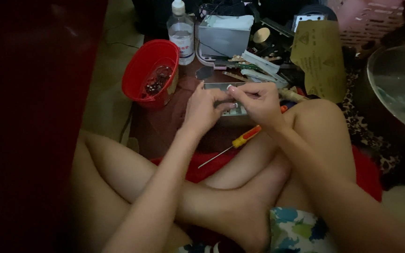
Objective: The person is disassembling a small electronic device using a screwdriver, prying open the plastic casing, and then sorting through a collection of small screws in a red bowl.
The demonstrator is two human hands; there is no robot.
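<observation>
My left hand (203, 108) and my right hand (255, 100) meet above a flat rectangular tray or circuit board (221, 86) on the low table. Both hands pinch something very small between their fingertips; the dim light hides what it is. A yellow and orange screwdriver (242, 139) with a thin shaft lies by my right wrist, across my crossed legs.
A red plastic cup (142, 70) with dark bits inside stands left of the hands. Behind are a clear bottle (182, 32), a grey box (224, 33), a sandpaper sheet (319, 58), small tools and a metal bowl (390, 93) at right. A dark red surface fills the left.
</observation>
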